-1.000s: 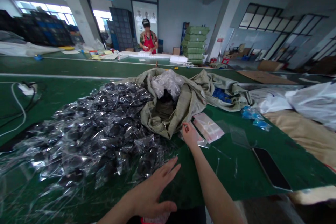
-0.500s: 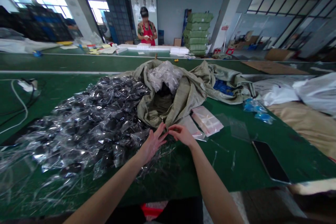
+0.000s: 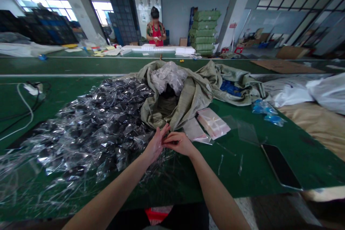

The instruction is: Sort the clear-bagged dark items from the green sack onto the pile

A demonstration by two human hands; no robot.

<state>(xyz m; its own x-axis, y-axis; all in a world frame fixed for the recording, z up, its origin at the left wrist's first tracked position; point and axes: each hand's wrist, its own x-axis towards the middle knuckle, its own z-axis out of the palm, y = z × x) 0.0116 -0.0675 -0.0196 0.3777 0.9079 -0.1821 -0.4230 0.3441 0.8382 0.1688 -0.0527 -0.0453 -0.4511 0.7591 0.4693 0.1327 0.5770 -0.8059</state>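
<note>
My left hand (image 3: 155, 146) is stretched out with its fingers extended, just in front of the mouth of an olive woven sack (image 3: 185, 107). My right hand (image 3: 181, 143) has its fingertips pinched together against the palm side of my left hand. Whatever those fingertips hold, if anything, is too small or hidden to make out. To the left lies a large heap of dark items in clear plastic bags (image 3: 105, 125). Crumpled clear plastic (image 3: 169, 75) bulges at the sack's opening. Right of my hands is a stack of flat clear bags (image 3: 212, 124).
A phone (image 3: 281, 167) lies at the table's right. Behind it are blue bagged items (image 3: 269, 113) and a second olive sack (image 3: 244, 95) with blue contents. A cable with a white plug block (image 3: 32, 88) sits at left. A person in a red apron (image 3: 156, 34) stands across the tables.
My right hand has come left and slightly down, and its fingertips now meet my left hand. My left hand stays extended in nearly the same place. The view has shifted slightly.
</note>
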